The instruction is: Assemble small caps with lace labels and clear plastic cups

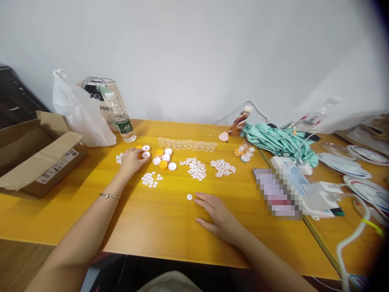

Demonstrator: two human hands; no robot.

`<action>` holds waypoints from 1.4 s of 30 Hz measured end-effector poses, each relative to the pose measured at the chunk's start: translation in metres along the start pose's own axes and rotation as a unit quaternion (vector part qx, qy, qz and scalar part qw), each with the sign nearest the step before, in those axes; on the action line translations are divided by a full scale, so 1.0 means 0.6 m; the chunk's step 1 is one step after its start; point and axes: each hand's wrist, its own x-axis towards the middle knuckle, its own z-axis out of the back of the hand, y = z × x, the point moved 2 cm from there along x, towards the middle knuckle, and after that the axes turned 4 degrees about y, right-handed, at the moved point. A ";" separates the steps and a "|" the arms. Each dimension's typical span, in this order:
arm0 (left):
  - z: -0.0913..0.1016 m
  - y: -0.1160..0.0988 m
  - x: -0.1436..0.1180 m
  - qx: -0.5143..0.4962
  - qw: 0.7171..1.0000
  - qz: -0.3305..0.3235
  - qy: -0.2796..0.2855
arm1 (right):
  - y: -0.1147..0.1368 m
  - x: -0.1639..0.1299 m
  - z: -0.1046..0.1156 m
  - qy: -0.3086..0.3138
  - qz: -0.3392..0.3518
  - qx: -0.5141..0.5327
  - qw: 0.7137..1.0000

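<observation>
Round caps (165, 157), white and orange, sit grouped on the bench (146, 223): one bunch at the left hand (131, 161), another just right of it. Left hand is bent over its bunch, fingertips at the caps; can't make out whether it grips one. Right hand (216, 213) is low over the bench, fingers spread, holding nothing, fingertips just beside a lone white disc (189, 197).

Handling, my read: caps look like moulded plastic, so light, stiff, a bit slick, not fragile. Take by the outer wall, thumb opposite fingers, light pinch; neighbours sit close, easy to nudge. Lone disc looks thin and flat: get a nail under the rim. Openwork white pieces (198, 169) look thinnest, probably snag in the pile; lift singly by an edge.
</observation>
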 end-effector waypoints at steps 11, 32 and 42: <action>0.036 -0.061 -0.038 -0.166 0.974 -0.106 -0.109 | 0.001 0.001 0.001 -0.001 -0.002 0.002 1.000; -0.018 -0.221 -0.176 -0.243 0.874 -0.368 0.202 | 0.000 0.004 0.001 -0.009 0.005 0.022 1.000; -0.032 -0.214 -0.165 -0.238 0.898 -0.340 0.149 | -0.023 0.043 -0.005 -0.069 -0.061 0.098 0.991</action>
